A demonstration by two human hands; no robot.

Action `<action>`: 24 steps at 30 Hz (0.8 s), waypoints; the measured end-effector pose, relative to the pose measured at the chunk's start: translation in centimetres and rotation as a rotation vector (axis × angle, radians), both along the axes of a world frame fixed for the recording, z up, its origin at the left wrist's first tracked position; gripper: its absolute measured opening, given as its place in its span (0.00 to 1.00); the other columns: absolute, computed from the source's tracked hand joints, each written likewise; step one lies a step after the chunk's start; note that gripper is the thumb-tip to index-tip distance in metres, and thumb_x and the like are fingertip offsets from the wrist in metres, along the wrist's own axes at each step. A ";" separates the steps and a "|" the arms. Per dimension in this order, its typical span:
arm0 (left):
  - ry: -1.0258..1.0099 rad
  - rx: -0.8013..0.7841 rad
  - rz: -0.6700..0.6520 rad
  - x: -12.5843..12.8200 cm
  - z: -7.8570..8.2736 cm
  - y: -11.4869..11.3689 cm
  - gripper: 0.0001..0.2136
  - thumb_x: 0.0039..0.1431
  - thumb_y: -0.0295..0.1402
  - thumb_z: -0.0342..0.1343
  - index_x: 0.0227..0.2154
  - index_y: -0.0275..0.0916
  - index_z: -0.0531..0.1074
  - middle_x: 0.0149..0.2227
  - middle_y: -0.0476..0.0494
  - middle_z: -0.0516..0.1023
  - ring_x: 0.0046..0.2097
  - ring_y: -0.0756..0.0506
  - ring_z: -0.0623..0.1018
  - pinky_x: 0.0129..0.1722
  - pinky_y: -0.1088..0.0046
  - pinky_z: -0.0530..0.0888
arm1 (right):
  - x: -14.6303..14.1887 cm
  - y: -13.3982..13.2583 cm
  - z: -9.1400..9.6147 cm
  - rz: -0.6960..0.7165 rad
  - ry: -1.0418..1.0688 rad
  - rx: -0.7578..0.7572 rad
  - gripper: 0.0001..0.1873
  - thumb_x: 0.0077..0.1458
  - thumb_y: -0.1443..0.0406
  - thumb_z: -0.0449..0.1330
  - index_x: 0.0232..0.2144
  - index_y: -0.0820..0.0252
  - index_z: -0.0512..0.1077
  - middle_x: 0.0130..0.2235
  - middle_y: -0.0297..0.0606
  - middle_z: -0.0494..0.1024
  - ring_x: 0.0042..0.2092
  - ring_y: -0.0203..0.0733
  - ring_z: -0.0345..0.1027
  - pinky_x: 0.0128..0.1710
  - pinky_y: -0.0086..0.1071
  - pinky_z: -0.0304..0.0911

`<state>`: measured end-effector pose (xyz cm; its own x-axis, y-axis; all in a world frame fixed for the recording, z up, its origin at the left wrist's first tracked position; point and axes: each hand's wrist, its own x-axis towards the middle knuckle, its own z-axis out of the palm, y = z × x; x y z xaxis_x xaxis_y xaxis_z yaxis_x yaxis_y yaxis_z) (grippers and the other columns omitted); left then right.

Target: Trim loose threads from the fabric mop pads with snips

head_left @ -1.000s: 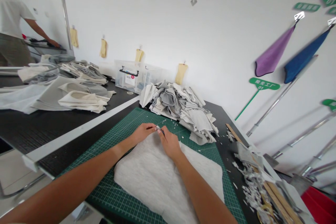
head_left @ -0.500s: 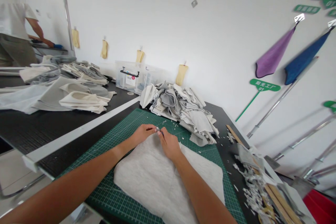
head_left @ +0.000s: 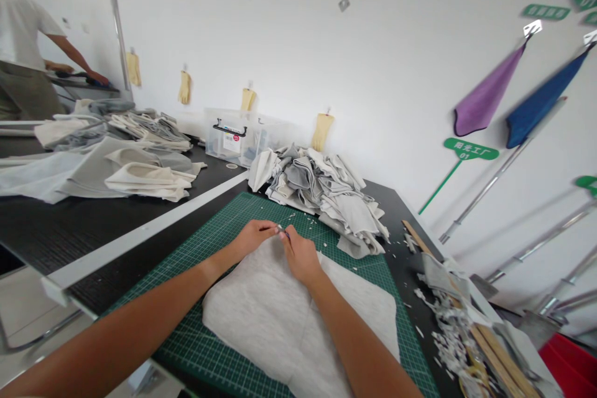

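Observation:
A light grey cloth (head_left: pixel 284 317) lies flat on a green cutting mat (head_left: pixel 219 230). My left hand (head_left: pixel 254 235) pinches the cloth's far corner, fingers closed. My right hand (head_left: pixel 301 255) is closed around a small metal tool (head_left: pixel 282 231), whose tip meets the same corner, right against my left fingertips. The tool is mostly hidden by my fingers. Both forearms reach over the cloth from the near edge.
A heap of grey and white cloths (head_left: pixel 326 189) lies just beyond the mat. Scraps and wooden sticks (head_left: pixel 459 317) litter the right edge. More folded cloth (head_left: pixel 140 177) and a clear plastic box (head_left: pixel 231 135) sit to the left. A person (head_left: pixel 23 50) works far left.
My hands stay at the cloth's far corner with barely any shift. The person at the far left has moved an arm slightly.

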<state>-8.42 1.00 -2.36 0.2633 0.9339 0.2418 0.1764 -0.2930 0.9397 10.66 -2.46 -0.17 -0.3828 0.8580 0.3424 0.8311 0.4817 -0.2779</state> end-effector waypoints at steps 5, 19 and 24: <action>-0.001 -0.001 0.006 0.0 0.1 -0.1 0.17 0.58 0.45 0.56 0.34 0.35 0.81 0.34 0.45 0.81 0.36 0.45 0.77 0.36 0.73 0.71 | -0.1 0.0 -0.2 -0.014 0.023 -0.002 0.19 0.73 0.54 0.38 0.42 0.56 0.63 0.32 0.34 0.77 0.31 0.39 0.70 0.31 0.29 0.47; 0.049 0.075 0.008 0.3 0.3 0.0 0.19 0.60 0.48 0.54 0.36 0.36 0.80 0.33 0.45 0.81 0.36 0.45 0.77 0.34 0.74 0.69 | 0.6 2.5 -1.6 -0.067 0.669 -0.184 0.21 0.63 0.46 0.51 0.41 0.55 0.72 0.25 0.28 0.68 0.27 0.37 0.59 0.29 0.28 0.53; -0.002 0.131 -0.027 0.3 -0.2 0.4 0.18 0.60 0.46 0.54 0.40 0.37 0.79 0.39 0.42 0.82 0.42 0.44 0.78 0.42 0.72 0.71 | 0.9 3.4 -1.8 0.041 0.596 -0.211 0.17 0.55 0.51 0.59 0.33 0.59 0.75 0.29 0.30 0.71 0.30 0.36 0.60 0.31 0.27 0.53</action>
<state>-8.09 1.39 -2.58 0.2873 0.8869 0.3617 0.1646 -0.4177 0.8935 11.58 0.99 -1.99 -0.2131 0.9189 0.3319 0.4864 0.3944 -0.7796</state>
